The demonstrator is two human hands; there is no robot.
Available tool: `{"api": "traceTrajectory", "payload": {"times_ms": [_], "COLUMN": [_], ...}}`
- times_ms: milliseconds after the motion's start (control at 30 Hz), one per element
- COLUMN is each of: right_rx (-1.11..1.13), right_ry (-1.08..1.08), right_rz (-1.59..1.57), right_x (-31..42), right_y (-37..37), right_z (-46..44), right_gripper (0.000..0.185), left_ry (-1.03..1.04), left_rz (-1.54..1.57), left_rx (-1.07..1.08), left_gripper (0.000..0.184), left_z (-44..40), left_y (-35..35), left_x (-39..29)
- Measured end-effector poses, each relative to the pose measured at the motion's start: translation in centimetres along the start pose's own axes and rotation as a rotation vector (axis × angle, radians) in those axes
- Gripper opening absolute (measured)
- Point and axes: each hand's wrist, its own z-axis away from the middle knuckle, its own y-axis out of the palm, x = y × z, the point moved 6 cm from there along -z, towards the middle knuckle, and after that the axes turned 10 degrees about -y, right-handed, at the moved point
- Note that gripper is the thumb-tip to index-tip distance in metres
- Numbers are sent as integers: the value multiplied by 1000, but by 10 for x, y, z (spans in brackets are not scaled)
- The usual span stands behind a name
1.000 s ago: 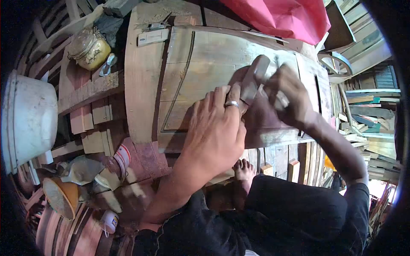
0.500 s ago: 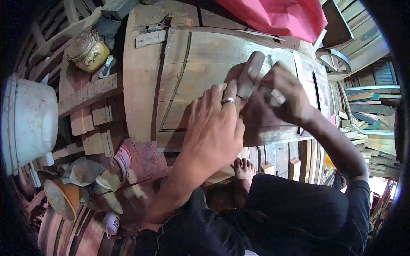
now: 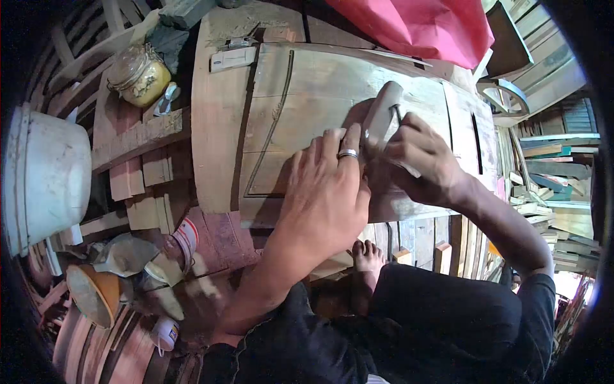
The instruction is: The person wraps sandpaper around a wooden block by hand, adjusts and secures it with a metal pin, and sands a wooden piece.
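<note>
A grey-brown elongated piece with a rounded end [image 3: 384,102], perhaps wood, rises at a slant above a wide wooden panel [image 3: 320,83]. Wearing a ring, my left hand [image 3: 326,182] is closed at the lower end of this piece, its thumb and index finger about it. My right hand [image 3: 425,157] is curled against the piece's right side. A small pale edge shows beneath those fingers, and a thin dark bit sticks up beside them; what it holds is mostly hidden. A dark curved groove or strip [image 3: 275,118] runs along the panel's left part.
A pink-red sheet [image 3: 422,29] covers the far edge. Left are a jar of yellow contents [image 3: 137,77], a small white box [image 3: 233,59], a white bucket [image 3: 54,179] and an orange-rimmed container [image 3: 93,296]. Stacked boards [image 3: 556,169] lie right. My bare foot [image 3: 369,257] is below the panel.
My right hand has moved slightly down and left, closer to my left hand, and is less blurred. The whole view has shifted a little; my left hand keeps its place on the piece.
</note>
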Motion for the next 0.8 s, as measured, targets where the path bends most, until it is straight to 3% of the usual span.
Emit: {"api": "traceTrajectory", "payload": {"times_ms": [67,100,133,200,267,400,433,467,600,667,767,800], "right_rx": [8,-12,-172,-120,-7,-57,-103,-167,-58,16,-127,-138], "right_ry": [-39,175,275,254,52,13,296,362,-41,-85,379,336], "right_rz": [-9,55,12,125,10,72,4,7,-18,-47,-1,57], "right_x": [-12,-26,-37,-31,-12,-22,-38,-38,-3,1,-39,-36], "right_y": [-9,-15,-18,-21,-7,-13,-18,-21,-5,-8,-20,-22], "right_z": [0,6,5,0,1,5,7,5,-3,-6,13,9], "right_gripper": [34,33,32,31,29,29,31,31,30,31,33,33], "left_ry": [-8,-9,-1,2,9,8,6,2,-3,-7,-13,-11], "left_rz": [25,27,5,-17,-41,4,-12,-28,-13,-1,-5,-20], "left_rx": [9,6,-4,-16,-19,-8,-6,-3,3,11,6,-1], "left_gripper": [57,57,57,57,57,56,56,57,57,57,57,58], "left_z": [0,0,0,0,2,0,-1,0,1,0,0,0], "left_y": [0,0,0,-2,-1,-1,0,-1,-1,-1,-1,-1], "left_x": [1,1,0,0,0,0,-1,-1,0,0,-1,-1]}}
